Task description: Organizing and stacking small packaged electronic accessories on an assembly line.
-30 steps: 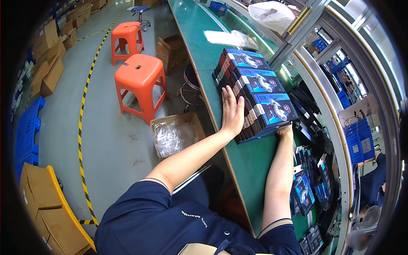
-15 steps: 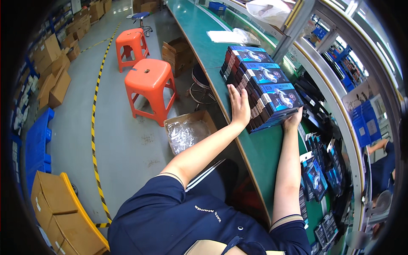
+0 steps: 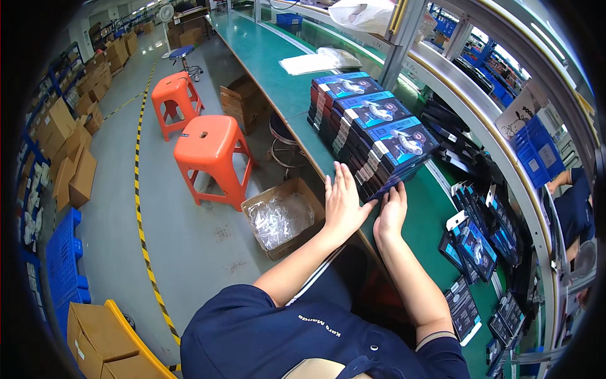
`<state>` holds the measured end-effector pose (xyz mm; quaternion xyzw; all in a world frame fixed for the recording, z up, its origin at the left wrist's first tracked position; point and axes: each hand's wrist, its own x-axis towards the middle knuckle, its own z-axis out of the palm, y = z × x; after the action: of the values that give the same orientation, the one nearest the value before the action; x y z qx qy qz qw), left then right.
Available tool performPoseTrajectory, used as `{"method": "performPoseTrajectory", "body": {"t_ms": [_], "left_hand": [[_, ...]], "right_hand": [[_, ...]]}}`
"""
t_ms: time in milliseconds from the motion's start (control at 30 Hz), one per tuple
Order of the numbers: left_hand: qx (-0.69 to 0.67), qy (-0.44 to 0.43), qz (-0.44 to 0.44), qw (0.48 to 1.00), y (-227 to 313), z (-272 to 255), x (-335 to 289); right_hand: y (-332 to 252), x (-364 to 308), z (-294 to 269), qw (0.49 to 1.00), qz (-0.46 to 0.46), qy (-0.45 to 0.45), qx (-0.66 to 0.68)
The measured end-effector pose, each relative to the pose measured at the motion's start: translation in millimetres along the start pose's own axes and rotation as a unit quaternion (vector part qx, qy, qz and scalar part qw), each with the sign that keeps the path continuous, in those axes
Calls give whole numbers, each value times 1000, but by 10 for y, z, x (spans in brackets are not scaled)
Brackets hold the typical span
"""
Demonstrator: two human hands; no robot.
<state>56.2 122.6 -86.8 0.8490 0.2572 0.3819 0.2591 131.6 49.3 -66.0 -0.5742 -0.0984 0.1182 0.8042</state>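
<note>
Three stacks of flat boxes (image 3: 376,110) in blue and black stand side by side in a row on the green bench. Fingers extended, my left hand (image 3: 344,202) lies along the left edge of the nearest stack, close to its lower corner. My right hand (image 3: 391,215) has its fingers stretched up against the near end of that same stack, palm turned toward it. The two hands are close together at the near left corner. Neither hand wraps round a box; exact contact at the fingertips is partly hidden.
Loose boxes (image 3: 475,249) and dark sleeves lie along the bench's right side. A white plastic bag pack (image 3: 319,61) rests beyond the stacks. Left of the bench are orange stools (image 3: 207,151) and a carton of clear plastic (image 3: 281,215). Another person's arm (image 3: 560,181) shows at far right.
My right hand has moved left from the right corner of the near stack to its near end. My left hand has slid back toward the near corner. The view has shifted.
</note>
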Motion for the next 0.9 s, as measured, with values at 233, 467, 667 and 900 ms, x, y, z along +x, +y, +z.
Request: {"method": "performPoseTrajectory", "body": {"t_ms": [233,467,667,900], "left_hand": [[66,-24,15,997,-131,228,245],[119,-38,-15,992,-327,606,477],[138,-92,-68,984,-511,591,636],[181,-19,-12,983,-562,674,612]], "right_hand": [[426,600,-21,998,-18,-27,-46],[631,1005,-92,996,4,-87,-2],[587,986,-76,989,49,-131,41],[424,942,-293,974,73,-171,130]]}}
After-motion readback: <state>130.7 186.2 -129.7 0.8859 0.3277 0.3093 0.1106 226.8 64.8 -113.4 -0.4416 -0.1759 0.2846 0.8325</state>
